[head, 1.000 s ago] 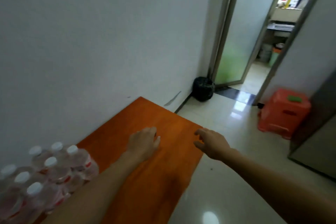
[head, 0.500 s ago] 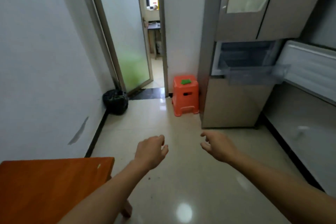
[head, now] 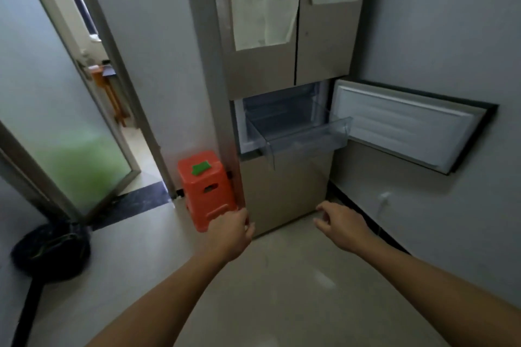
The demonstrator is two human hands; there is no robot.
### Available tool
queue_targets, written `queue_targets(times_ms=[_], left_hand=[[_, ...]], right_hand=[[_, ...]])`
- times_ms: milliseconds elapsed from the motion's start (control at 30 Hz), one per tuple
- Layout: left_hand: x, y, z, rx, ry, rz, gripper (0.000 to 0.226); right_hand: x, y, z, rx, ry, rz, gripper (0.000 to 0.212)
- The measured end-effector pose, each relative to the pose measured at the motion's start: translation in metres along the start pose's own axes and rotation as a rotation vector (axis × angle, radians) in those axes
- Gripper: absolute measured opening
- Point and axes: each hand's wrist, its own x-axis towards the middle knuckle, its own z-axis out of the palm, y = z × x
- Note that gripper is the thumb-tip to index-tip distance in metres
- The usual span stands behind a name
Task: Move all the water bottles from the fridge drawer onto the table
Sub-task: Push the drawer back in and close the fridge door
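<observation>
Beige metal fronts the fridge (head: 270, 194) that the person faces, its two upper doors shut and each bearing a pale sheet of paper (head: 263, 13). Below them the middle compartment stands open: its door (head: 406, 124) is swung wide to the right, flat against the grey wall, white liner showing. Out of that opening a clear plastic fridge drawer (head: 296, 132) is pulled forward past the fridge's front edge. Through its walls I see no bottle shapes, though the plastic is hazy and the far back of it is dim, so I cannot tell for sure what it holds.

Both bare arms reach forward over the glossy tiled floor (head: 282, 290), low, in front of the fridge's bottom panel and well below the drawer. The left hand (head: 231, 231) is loosely curled, fingers bent inward, with nothing in it; it overlaps the lower corner of an orange plastic stool (head: 203, 186) in view, but whether it touches it I cannot tell. The right hand (head: 341, 224) is half open, fingers spread and slightly hooked, likewise empty.

The stool stands against the fridge's left side with a small green thing (head: 200, 167) on its top. Left of it a frosted glass door (head: 70, 132) hangs open, and a black bin bag (head: 50, 251) sits on the floor by the left wall.
</observation>
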Motion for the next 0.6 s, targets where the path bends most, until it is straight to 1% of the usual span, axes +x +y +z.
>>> queue_targets(times_ms=[167, 367, 433, 500, 567, 600], left_hand=[[0.100, 0.025, 0.026, 0.009, -0.042, 0.057, 0.025], [0.233, 0.055, 0.068, -0.071, -0.110, -0.021, 0.024], [0.276, 0.066, 0.079, -0.108, -0.150, -0.081, 0.023], [0.316, 0.076, 0.088, -0.192, -0.165, -0.172, 0.023], [0.353, 0.083, 0.098, -0.333, -0.169, -0.268, 0.025], [0.369, 0.086, 0.101, -0.453, -0.169, -0.328, 0.025]], right_hand=[[0.074, 0.052, -0.011, 0.016, 0.008, 0.076, 0.035], [0.198, 0.127, -0.015, 0.055, 0.021, 0.116, 0.038], [0.240, 0.149, -0.021, 0.087, -0.011, 0.130, 0.039], [0.288, 0.169, -0.026, 0.126, -0.032, 0.153, 0.039], [0.335, 0.186, -0.032, 0.200, -0.030, 0.195, 0.039], [0.357, 0.194, -0.031, 0.245, -0.024, 0.215, 0.039]])
